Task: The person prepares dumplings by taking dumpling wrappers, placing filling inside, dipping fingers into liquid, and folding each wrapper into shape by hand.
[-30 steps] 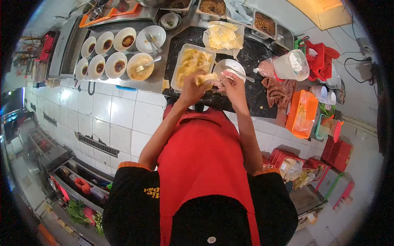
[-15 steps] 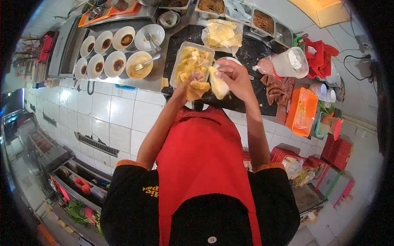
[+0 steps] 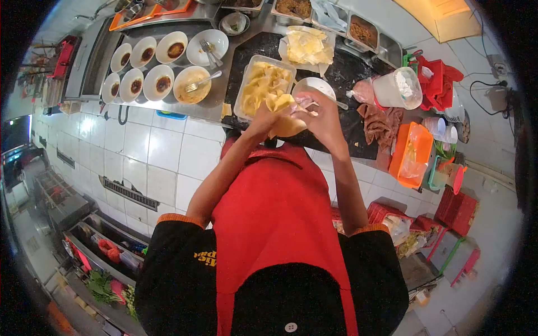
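Soft yellow wonton wrappers (image 3: 288, 128) are in my left hand (image 3: 268, 119), its fingers closed round them at the near edge of a plastic container. My right hand (image 3: 320, 116) is beside it, fingertips bent together at the wrapper's right edge; its fingers partly hide what is pinched. Folded wontons (image 3: 262, 82) fill the container (image 3: 293, 71). Just beyond my right hand is a white bowl (image 3: 318, 85) with a utensil handle sticking out to the right. Farther back, a stack of flat yellow wrappers (image 3: 307, 46) lies on white paper.
To the left stand several bowls with dark sauce (image 3: 163, 84) and a used bowl with a fork (image 3: 192, 87). Metal trays of food (image 3: 363, 31) line the back. A white tub (image 3: 399, 88), brown cloth (image 3: 379, 124) and orange basket (image 3: 413, 154) are at right.
My right hand has brought its wrapper left, against my left hand. The white bowl shows more now. A yellow wrapper now stands up above my left fingers.
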The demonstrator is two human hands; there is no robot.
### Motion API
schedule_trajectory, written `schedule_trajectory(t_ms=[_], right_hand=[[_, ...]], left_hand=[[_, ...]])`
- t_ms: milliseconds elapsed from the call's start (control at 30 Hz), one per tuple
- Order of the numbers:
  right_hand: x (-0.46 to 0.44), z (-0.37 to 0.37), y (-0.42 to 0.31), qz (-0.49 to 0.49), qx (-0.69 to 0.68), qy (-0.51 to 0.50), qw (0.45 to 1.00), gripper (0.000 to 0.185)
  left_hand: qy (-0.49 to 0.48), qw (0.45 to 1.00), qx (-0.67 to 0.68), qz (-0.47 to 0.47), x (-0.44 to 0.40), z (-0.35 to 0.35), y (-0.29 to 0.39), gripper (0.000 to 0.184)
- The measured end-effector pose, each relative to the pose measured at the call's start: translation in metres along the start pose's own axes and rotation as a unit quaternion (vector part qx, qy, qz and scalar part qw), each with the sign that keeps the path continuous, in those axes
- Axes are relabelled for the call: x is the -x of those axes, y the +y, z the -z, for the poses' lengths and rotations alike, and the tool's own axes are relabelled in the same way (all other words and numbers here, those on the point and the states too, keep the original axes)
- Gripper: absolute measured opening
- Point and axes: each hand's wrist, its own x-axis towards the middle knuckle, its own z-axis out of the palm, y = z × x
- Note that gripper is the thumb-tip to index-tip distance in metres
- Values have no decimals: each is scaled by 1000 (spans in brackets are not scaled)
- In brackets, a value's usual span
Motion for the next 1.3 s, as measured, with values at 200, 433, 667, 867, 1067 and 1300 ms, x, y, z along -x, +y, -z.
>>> schedule_trajectory(t_ms=[200,433,667,867,1067,1300], right_hand=[[9,10,-7,101,88,2,991,47],[16,4,14,86,94,-24,992,51],[23,2,18,47,-2,-8,999,44],[34,-16,52,-25,-68,41,997,39],[28,-27,51,-105,-243,60,963,26],[7,-29,39,-84,-216,-80,970,28]], left_hand=[[44,999,-19,-23,2,-6,10,52],[14,999,-50,1,3,-7,14,40],[1,995,-97,8,10,-4,21,42],[50,997,-56,-6,15,0,15,42],[92,992,79,19,18,9,4,43],[59,992,-111,-23,25,31,-20,43]])
